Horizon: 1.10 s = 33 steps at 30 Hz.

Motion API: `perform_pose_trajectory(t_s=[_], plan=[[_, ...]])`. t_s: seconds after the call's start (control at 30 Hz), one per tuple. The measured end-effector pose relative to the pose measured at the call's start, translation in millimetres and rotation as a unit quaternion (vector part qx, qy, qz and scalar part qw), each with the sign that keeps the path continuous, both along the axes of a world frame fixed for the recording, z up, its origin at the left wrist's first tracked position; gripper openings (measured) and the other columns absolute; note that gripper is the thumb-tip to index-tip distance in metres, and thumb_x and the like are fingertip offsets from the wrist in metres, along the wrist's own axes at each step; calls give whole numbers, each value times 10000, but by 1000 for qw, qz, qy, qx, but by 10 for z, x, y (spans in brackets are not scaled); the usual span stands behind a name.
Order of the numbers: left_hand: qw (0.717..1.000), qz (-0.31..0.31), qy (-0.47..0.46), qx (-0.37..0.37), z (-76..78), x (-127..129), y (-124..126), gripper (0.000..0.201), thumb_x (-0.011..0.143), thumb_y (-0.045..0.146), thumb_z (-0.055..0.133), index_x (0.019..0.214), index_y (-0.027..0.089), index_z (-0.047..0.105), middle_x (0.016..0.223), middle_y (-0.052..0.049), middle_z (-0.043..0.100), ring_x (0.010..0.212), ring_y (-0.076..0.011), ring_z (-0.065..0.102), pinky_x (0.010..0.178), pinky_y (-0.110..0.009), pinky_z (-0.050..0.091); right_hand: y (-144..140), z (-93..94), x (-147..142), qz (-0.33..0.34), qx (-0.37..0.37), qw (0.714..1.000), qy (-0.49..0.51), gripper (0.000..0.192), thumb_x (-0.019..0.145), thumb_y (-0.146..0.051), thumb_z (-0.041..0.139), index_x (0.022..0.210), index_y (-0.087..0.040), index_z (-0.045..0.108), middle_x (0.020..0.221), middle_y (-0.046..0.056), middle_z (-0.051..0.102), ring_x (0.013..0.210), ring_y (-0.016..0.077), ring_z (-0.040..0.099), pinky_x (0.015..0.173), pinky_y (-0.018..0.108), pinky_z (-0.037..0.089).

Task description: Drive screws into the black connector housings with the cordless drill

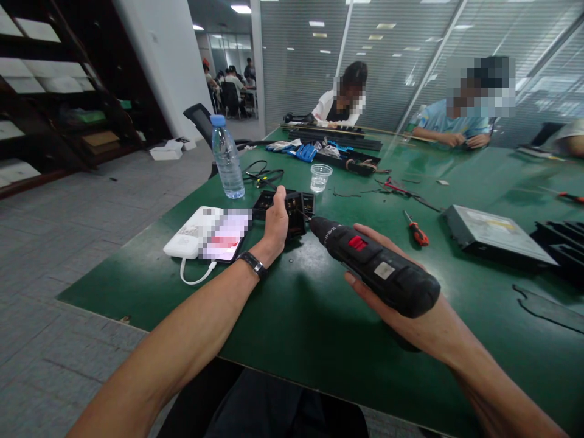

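Note:
My right hand is closed around a black cordless drill with a red switch on top. Its thin bit points left and reaches the side of a small black casing with brassy spots; whether the tip touches it I cannot tell. My left hand grips that casing from the left, thumb up, holding it tilted on the green table. Another dark piece lies just behind. Left of my wrist are a lit phone and a white power bank with a white cable.
A water bottle and a clear plastic cup stand farther back. To the right lie a screwdriver, a flat metal box and dark finned parts. Loose wires, gloves and black strips fill the far side, where two people sit.

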<state>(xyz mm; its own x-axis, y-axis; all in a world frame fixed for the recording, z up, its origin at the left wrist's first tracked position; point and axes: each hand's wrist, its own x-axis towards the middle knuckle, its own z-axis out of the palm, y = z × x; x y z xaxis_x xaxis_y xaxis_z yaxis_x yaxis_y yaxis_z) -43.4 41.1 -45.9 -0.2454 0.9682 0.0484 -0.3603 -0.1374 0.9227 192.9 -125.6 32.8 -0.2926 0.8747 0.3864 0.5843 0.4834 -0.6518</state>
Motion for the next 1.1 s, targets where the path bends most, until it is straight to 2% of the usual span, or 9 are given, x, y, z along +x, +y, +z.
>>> perform_pose_trajectory(t_s=[0.17, 0.4, 0.63, 0.83, 1.1], plan=[[1000, 5, -1, 9, 3, 4, -2, 787, 951, 1012, 604, 928, 240, 756, 931, -118, 788, 1170, -383, 838, 978, -500, 722, 17, -14, 8, 2, 7, 1000, -4, 722, 1073, -423, 786, 1738, -234, 578, 1629, 177, 769, 1386, 374, 828, 1101, 485, 739], [1000, 2, 2, 0, 17, 9, -7, 820, 920, 1045, 604, 963, 242, 764, 944, -108, 789, 1054, -361, 845, 905, -489, 731, 11, -28, 36, -1, 5, 1000, -8, 726, 1065, -424, 801, 1734, -246, 580, 1673, 176, 736, 1423, 380, 808, 1123, 481, 727], [1000, -3, -1, -3, 5, -4, -18, 831, 914, 1044, 611, 962, 230, 771, 950, -135, 783, 1112, -399, 850, 959, -530, 724, 8, -29, 23, 1, 0, 1000, -4, 747, 1063, -401, 805, 1751, -244, 559, 1637, 168, 765, 1366, 361, 839, 1059, 450, 755], [1000, 0, 7, -4, 15, -4, -23, 818, 925, 1036, 606, 960, 235, 766, 954, -135, 785, 1121, -398, 845, 952, -530, 726, 4, 1, 3, 1, 1, 1000, -3, 721, 1053, -390, 800, 1723, -233, 586, 1611, 168, 783, 1350, 362, 846, 1048, 446, 758], [1000, 1, 8, 4, -9, -10, -16, 797, 959, 1014, 587, 973, 238, 766, 962, -115, 802, 1082, -356, 852, 946, -480, 726, 6, 21, -7, 0, -10, 1000, -1, 723, 1038, -399, 809, 1704, -217, 592, 1600, 180, 788, 1345, 369, 849, 1053, 454, 753]])
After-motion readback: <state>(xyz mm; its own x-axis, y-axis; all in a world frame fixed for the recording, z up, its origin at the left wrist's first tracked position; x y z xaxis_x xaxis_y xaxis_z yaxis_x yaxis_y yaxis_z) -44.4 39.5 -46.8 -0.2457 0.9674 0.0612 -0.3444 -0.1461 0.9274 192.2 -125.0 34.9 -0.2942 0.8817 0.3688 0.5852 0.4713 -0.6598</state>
